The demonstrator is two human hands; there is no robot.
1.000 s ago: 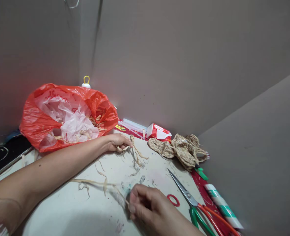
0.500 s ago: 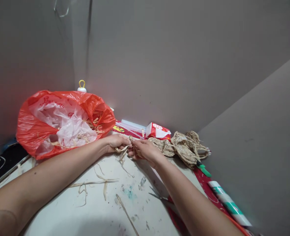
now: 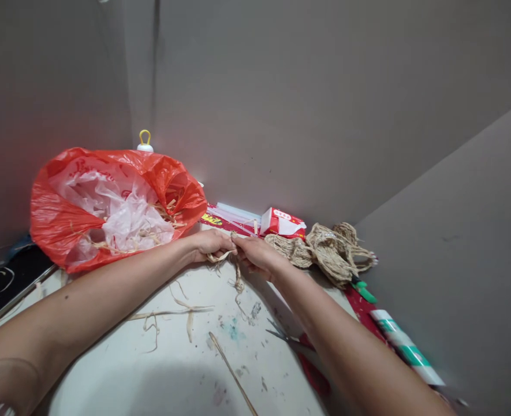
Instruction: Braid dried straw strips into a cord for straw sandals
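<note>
Both my arms reach out to the far side of a stained white table (image 3: 164, 370). My left hand (image 3: 209, 245) and my right hand (image 3: 255, 254) meet there, each closed in a pinch on the same bunch of pale raffia strands (image 3: 233, 268). Loose ends of the bunch hang down and trail onto the table below my fingers. More raffia strands (image 3: 172, 312) lie loose on the table under my left forearm.
A red plastic bag (image 3: 116, 202) with clear plastic and raffia inside lies at the back left. Along the wall sit a red-and-white box (image 3: 281, 222) and braided jute pieces (image 3: 324, 251). Scissors (image 3: 287, 338) lie partly under my right forearm, beside a striped roll (image 3: 405, 349).
My right hand has left the near table edge and joined my left hand at the raffia bunch. My right arm now covers most of the scissors.
</note>
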